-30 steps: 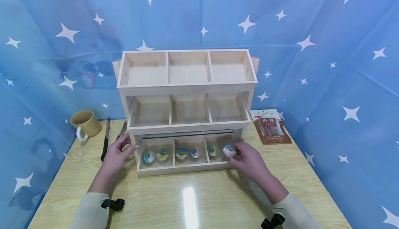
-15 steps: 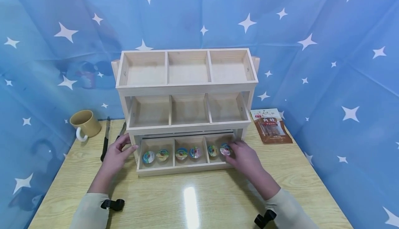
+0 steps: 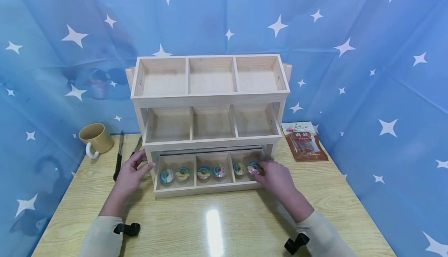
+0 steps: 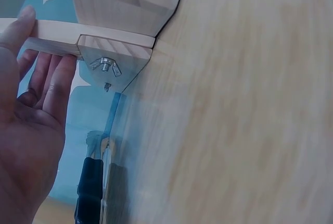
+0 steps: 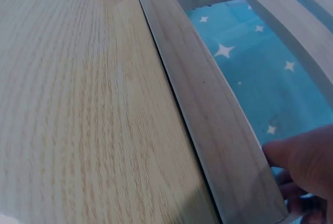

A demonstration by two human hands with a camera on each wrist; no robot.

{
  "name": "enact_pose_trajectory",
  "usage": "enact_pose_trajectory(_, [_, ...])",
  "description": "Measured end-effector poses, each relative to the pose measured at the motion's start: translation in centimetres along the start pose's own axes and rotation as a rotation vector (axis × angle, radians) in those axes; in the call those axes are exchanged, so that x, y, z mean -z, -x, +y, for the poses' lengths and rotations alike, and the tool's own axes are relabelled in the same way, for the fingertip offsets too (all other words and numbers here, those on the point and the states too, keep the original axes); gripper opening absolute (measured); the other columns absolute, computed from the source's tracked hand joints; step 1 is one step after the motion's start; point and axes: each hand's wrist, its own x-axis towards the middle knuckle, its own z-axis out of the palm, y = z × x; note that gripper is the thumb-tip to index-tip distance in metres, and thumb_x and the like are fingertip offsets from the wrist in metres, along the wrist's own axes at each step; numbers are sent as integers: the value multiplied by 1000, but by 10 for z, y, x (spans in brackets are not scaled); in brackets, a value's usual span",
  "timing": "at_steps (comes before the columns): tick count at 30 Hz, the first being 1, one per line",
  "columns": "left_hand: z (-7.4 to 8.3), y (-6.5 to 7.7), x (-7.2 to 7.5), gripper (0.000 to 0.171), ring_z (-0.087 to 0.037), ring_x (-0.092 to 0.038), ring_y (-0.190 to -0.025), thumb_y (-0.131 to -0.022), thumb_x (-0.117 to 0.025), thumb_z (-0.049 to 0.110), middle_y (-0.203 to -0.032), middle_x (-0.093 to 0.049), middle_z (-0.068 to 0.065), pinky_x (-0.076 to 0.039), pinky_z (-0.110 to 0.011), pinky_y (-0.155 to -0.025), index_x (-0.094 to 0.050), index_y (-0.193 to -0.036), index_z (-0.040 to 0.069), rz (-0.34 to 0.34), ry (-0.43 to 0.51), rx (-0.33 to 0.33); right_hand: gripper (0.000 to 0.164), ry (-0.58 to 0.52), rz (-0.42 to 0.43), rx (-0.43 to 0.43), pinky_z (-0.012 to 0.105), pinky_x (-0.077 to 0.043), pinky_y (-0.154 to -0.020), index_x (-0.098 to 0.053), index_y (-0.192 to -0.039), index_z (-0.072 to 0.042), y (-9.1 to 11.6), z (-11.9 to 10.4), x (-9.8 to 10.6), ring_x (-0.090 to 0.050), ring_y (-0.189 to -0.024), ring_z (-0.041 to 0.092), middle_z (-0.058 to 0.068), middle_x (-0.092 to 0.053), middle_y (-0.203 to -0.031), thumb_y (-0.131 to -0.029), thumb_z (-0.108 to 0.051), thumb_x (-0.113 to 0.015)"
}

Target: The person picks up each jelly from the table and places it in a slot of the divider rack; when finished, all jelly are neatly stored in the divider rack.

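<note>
A three-tier wooden shelf [image 3: 210, 100] stands on the table. My left hand [image 3: 131, 171] holds its left upright; in the left wrist view the thumb lies over the wooden bar [image 4: 54, 32] and the fingers lie beneath. In the bottom tray [image 3: 210, 189], my right hand [image 3: 276, 177] pinches a pink jelly cup [image 3: 253, 167] in the right compartment, beside a yellowish jelly cup [image 3: 239, 169]. The middle and left compartments each hold two more small lidded cups. The right wrist view shows the right hand [image 5: 307, 166] behind the tray's front board [image 5: 208, 104], the cup hidden there.
A tan mug [image 3: 96, 138] stands at the back left. Near it lie a black-handled knife [image 3: 118, 161] and another dark-handled tool [image 3: 137, 145], partly hidden. A brown snack packet [image 3: 305, 143] lies right of the shelf. A blue star-patterned curtain [image 3: 224, 16] surrounds the table.
My right hand has moved slightly left and set the jelly cup lower in the right compartment, nearer the other cup there. The left hand stays on the upright.
</note>
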Motion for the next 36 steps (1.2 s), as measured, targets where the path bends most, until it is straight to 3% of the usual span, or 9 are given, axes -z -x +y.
enact_pose_trajectory(5, [-2, -2, 1, 59, -6, -59, -126, -111, -73, 27, -144, -65, -15, -50, -13, -96, -54, -165, 15, 0, -13, -4, 37, -35, -40, -33, 48, -59, -65, -83, -119, -5, -3, 3, 1, -73, -80, 27, 14, -80, -108, -93, -30, -91])
enact_pose_trajectory(16, [-4, -3, 1, 59, -13, -59, -130, -111, -72, 31, -145, -65, -13, -49, -13, -97, -53, -165, 16, 4, -28, 6, 28, -77, -68, -19, 42, -48, -57, -82, -105, -10, -7, 4, 3, -57, -64, 17, 2, -72, -80, -97, -36, -89])
enact_pose_trajectory(19, [-4, -4, 1, 60, -13, -59, -129, -111, -72, 31, -146, -65, -13, -49, -13, -97, -53, -165, 15, 3, -21, 7, 29, -107, -70, -11, 41, -48, -58, -82, -109, -12, -7, 6, 2, -56, -65, 15, -1, -70, -79, -97, -38, -88])
enact_pose_trajectory(24, [-4, -3, 0, 60, -13, -59, -129, -111, -72, 31, -145, -65, -14, -49, -13, -97, -52, -166, 15, 0, -13, 0, 35, -134, -63, -9, 43, -53, -64, -81, -118, -10, -5, 8, 2, -62, -69, 17, 1, -73, -85, -95, -36, -90])
enact_pose_trajectory(30, [-4, -3, -1, 61, -10, -59, -129, -111, -72, 31, -146, -64, -15, -51, -13, -96, -51, -166, 16, -3, 1, 7, 50, -134, -45, -14, 52, -61, -74, -78, -136, -8, 0, 8, 5, -76, -84, 29, 11, -82, -104, -96, -37, -89])
enact_pose_trajectory(36, [1, -1, -1, 62, -20, -58, -131, -111, -73, 28, -146, -63, -17, -51, -14, -96, -50, -167, 15, -9, 23, 36, 55, -197, -38, -52, 57, -62, -85, -77, -139, -7, 5, 7, 8, -78, -101, 38, 16, -81, -123, -97, -42, -87])
